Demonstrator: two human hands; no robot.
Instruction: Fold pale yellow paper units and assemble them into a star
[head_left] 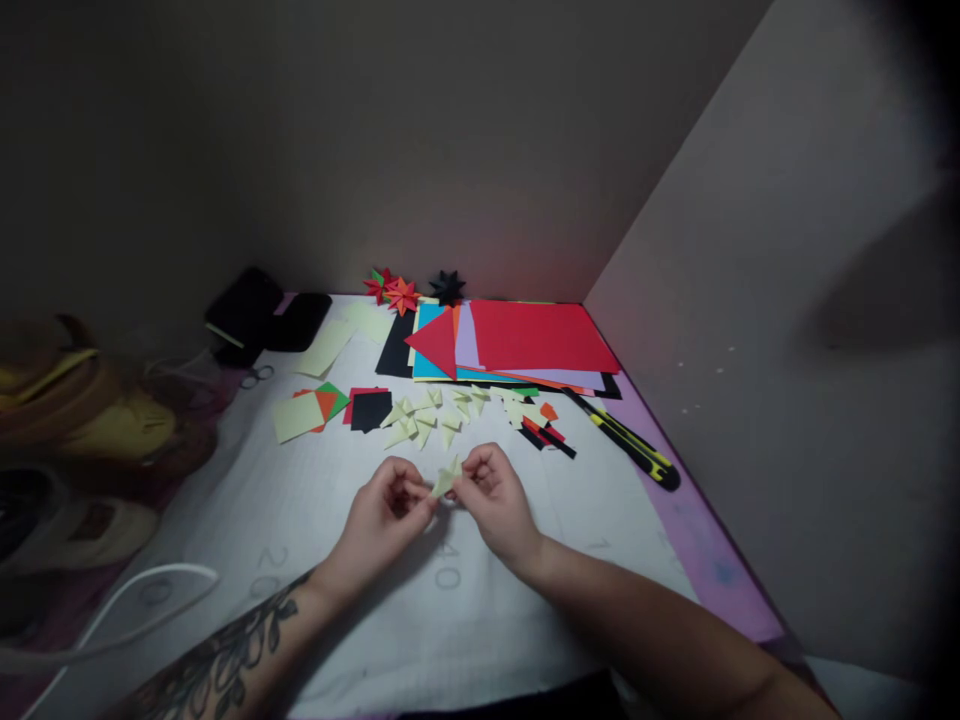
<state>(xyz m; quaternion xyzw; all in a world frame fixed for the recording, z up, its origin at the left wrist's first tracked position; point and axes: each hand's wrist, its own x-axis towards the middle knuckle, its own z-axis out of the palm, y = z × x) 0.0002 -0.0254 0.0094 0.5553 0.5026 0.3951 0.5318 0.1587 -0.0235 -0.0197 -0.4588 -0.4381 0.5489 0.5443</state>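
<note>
Found the bench [225,470] set into a dim corner, walled at rear and right. Counted two hands, left hand [382,515] and right hand [495,500], met over the middle of the surface. Noted fingers [472,472] of both pinched shut on one folded yellow piece [447,478], held just above the surface between them. Counted three paper stars [403,295] at the rear edge: two red-orange, one black. Logged one stack of coloured sheets [540,340] before them, one utility knife [630,440] along the right edge, and one pair of scissors [257,376] at far left. Tallied roughly a dozen loose yellow folds [435,410] just beyond the hands; could not fix the exact number. Observed open surface either side of the hands and toward the near edge. Could not identify the dim clutter [90,410] at left, cut off by the frame.
</note>
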